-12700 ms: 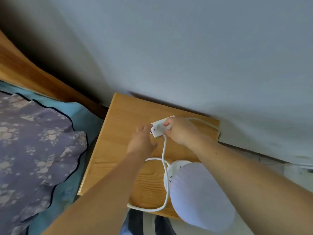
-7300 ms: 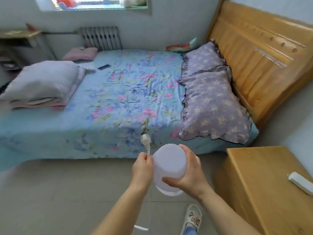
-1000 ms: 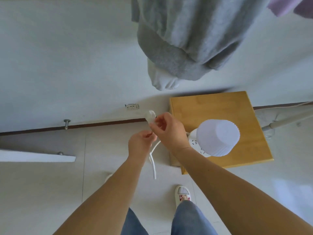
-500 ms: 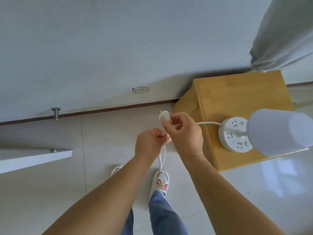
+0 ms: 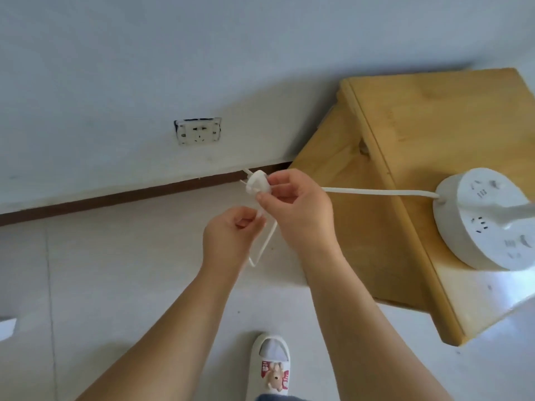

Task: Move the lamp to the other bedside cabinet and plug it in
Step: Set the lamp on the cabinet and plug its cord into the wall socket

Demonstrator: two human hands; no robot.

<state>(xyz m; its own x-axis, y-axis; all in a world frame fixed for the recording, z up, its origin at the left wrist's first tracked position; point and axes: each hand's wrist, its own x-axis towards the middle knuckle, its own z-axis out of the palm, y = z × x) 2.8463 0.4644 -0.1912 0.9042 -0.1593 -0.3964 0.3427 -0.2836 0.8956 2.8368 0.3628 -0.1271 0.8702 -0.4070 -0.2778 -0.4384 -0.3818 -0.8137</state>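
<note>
The lamp's round white base (image 5: pixel 486 218), with sockets on its top, stands on the wooden bedside cabinet (image 5: pixel 405 134) at the right; its shade is out of view. A white cord (image 5: pixel 376 192) runs from the base to a white plug (image 5: pixel 257 185). My right hand (image 5: pixel 298 209) is shut on the plug, prongs pointing up-left toward the white wall socket (image 5: pixel 198 131) low on the wall. My left hand (image 5: pixel 228 238), just below and left of it, pinches a slack loop of the cord (image 5: pixel 265 244).
A brown skirting strip (image 5: pixel 115 198) runs along the foot of the wall above the pale tiled floor (image 5: pixel 101 285). My white slipper (image 5: pixel 270 366) stands on the tiles at the bottom middle. A white edge (image 5: pixel 7 328) shows at far left.
The view has dropped closer to the wall socket and floor. Both hands with the plug and cord have moved nearer to the socket; the lamp shade has left the view.
</note>
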